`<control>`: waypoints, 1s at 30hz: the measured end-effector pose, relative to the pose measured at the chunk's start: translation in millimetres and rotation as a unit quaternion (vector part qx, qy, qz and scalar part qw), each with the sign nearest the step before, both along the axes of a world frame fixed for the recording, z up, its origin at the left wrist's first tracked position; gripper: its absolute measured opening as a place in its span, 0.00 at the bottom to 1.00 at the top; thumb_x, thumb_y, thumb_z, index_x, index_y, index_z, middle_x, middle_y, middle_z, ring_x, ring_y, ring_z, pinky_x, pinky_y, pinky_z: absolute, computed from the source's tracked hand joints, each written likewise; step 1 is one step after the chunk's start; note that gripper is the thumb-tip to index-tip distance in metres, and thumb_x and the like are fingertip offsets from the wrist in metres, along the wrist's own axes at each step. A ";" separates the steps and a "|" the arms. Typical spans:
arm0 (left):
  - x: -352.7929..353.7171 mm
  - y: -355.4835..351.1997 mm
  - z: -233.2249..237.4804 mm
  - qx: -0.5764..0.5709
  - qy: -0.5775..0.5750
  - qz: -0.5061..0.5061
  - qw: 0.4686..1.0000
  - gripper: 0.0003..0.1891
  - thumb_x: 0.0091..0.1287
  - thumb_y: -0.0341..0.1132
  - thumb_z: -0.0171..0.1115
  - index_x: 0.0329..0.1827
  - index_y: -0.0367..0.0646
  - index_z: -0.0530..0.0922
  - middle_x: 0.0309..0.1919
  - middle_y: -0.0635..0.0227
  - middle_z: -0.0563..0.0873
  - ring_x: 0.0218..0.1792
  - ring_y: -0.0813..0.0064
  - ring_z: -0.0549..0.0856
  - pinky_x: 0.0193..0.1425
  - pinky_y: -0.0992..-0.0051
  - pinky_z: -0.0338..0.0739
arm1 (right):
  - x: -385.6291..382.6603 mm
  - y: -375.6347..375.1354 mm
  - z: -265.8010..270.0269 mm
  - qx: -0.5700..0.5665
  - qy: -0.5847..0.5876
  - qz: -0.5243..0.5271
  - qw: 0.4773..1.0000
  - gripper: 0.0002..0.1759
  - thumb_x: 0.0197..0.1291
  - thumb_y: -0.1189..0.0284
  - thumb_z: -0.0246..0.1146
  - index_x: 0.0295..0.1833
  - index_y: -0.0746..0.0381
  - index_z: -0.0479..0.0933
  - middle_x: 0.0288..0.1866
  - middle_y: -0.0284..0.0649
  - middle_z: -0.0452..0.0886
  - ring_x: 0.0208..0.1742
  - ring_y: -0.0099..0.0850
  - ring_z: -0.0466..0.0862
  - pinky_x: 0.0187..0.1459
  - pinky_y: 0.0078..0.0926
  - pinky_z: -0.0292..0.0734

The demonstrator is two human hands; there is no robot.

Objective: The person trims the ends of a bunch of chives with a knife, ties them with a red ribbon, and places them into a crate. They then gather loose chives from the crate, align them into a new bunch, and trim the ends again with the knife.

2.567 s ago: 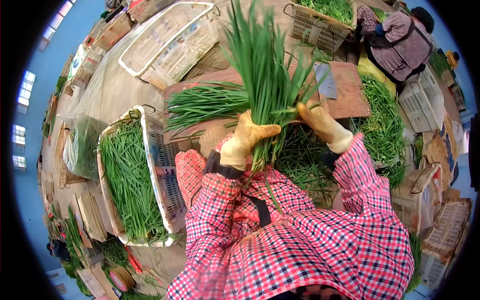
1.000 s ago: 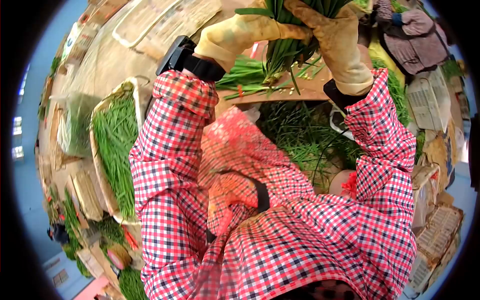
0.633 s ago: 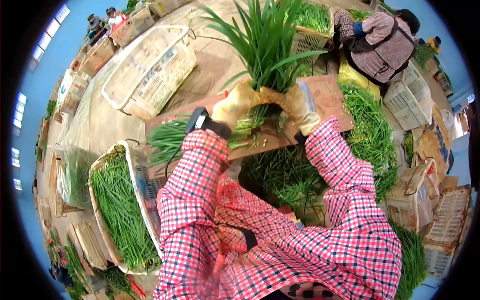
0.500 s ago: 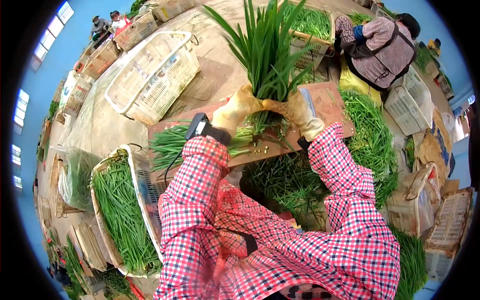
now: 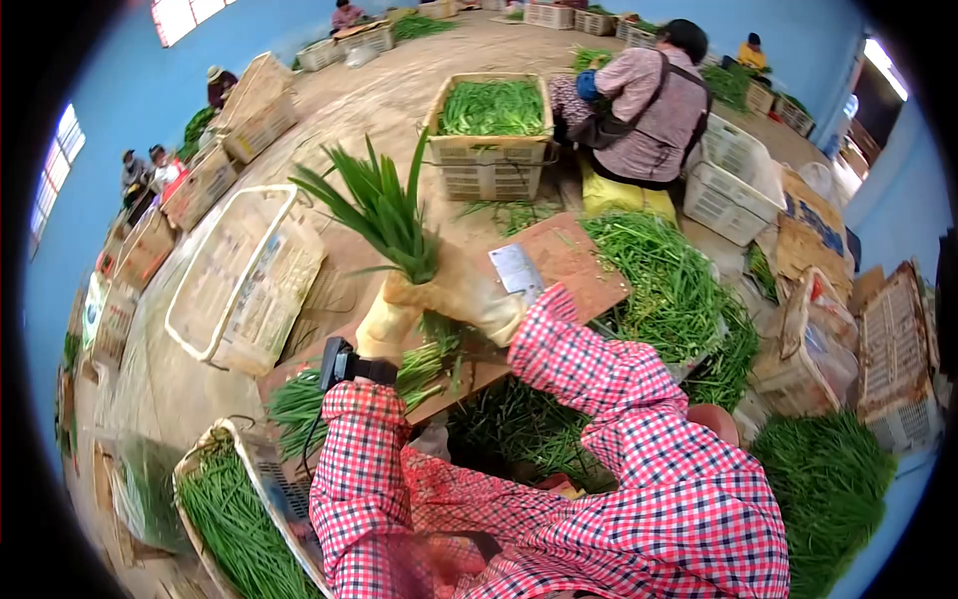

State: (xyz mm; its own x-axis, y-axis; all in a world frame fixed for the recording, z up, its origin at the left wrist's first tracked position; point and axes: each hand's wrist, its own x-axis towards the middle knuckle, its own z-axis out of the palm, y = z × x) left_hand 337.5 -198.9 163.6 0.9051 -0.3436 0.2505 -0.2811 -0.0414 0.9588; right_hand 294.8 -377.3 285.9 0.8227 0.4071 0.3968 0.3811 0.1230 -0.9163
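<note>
The gloved fingers (image 5: 435, 292) of both hands are closed around the lower part of one bundle of green leaves (image 5: 384, 212). The left hand (image 5: 384, 324) clasps it from the near side and the right hand (image 5: 469, 297) wraps it from the right. The bundle stands upright, tips fanning toward the far left, its cut ends pointing down at the wooden board (image 5: 574, 258) that serves as table.

We judge the step in hand to be gathering and squaring the bundle over the board. A next move would call for a firm two-handed hold so that the leaves do not splay.

A cleaver (image 5: 517, 270) lies on the board just right of the hands, and a laid bundle (image 5: 299, 404) rests at its near left end.

The near-left basket (image 5: 238, 431) holds greens, while the white basket (image 5: 200, 299) beyond it shows none. The far crate (image 5: 444, 152), beside a seated person (image 5: 649, 110), is filled with greens. A loose heap (image 5: 664, 290) lies on the floor to the right.
</note>
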 end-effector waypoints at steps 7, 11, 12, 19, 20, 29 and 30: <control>-16.5 -24.7 40.0 0.114 -0.201 0.097 0.968 0.25 0.64 0.34 0.66 0.63 0.35 0.71 0.51 0.62 0.79 0.50 0.69 0.79 0.54 0.70 0.75 | -22.4 -11.5 58.4 -0.361 -0.125 -0.263 0.886 0.37 0.52 0.54 0.76 0.59 0.69 0.76 0.48 0.48 0.86 0.48 0.38 0.86 0.48 0.35 0.82; -54.2 -15.1 93.6 0.151 -0.102 0.062 0.981 0.32 0.65 0.41 0.67 0.70 0.36 0.69 0.66 0.55 0.77 0.65 0.66 0.76 0.70 0.67 0.68 | 14.2 -20.4 29.3 -0.154 -0.012 -0.229 0.961 0.31 0.56 0.51 0.72 0.53 0.67 0.80 0.42 0.48 0.88 0.45 0.37 0.88 0.46 0.36 0.85; -68.5 -13.5 112.0 0.142 -0.065 0.053 0.986 0.36 0.63 0.43 0.69 0.72 0.35 0.67 0.68 0.54 0.75 0.68 0.64 0.74 0.72 0.66 0.65 | 41.3 -17.6 -3.3 0.030 -0.058 -0.131 0.989 0.28 0.59 0.55 0.71 0.53 0.69 0.80 0.43 0.48 0.87 0.44 0.35 0.88 0.45 0.35 0.85; -68.3 16.0 108.6 0.166 -0.060 0.076 0.981 0.46 0.57 0.54 0.73 0.72 0.32 0.67 0.70 0.47 0.72 0.70 0.56 0.73 0.73 0.63 0.66 | 56.4 -20.3 -0.5 -0.113 -0.098 -0.225 0.963 0.28 0.60 0.52 0.70 0.46 0.71 0.82 0.36 0.45 0.87 0.34 0.35 0.88 0.38 0.33 0.84; -68.8 15.8 111.5 0.169 -0.072 0.087 0.979 0.46 0.56 0.53 0.74 0.72 0.33 0.67 0.69 0.47 0.73 0.69 0.54 0.74 0.71 0.64 0.69 | 54.6 -19.6 -10.0 -0.154 -0.087 -0.273 0.946 0.26 0.60 0.52 0.71 0.44 0.68 0.84 0.35 0.42 0.88 0.34 0.30 0.87 0.37 0.29 0.84; -81.2 20.3 127.4 0.188 -0.083 0.082 0.975 0.44 0.59 0.55 0.72 0.71 0.32 0.67 0.69 0.46 0.72 0.71 0.55 0.71 0.74 0.60 0.65 | 95.5 -42.1 -46.9 0.019 -0.109 -0.139 0.984 0.26 0.61 0.53 0.70 0.49 0.67 0.82 0.36 0.43 0.88 0.37 0.31 0.88 0.40 0.27 0.84; -83.7 21.3 129.7 0.172 -0.072 0.074 0.980 0.44 0.59 0.54 0.72 0.71 0.32 0.67 0.69 0.46 0.72 0.70 0.55 0.72 0.74 0.60 0.65 | 86.8 -34.7 -50.1 -0.151 -0.183 -0.194 0.952 0.28 0.59 0.52 0.71 0.51 0.67 0.82 0.37 0.44 0.88 0.39 0.32 0.88 0.42 0.28 0.83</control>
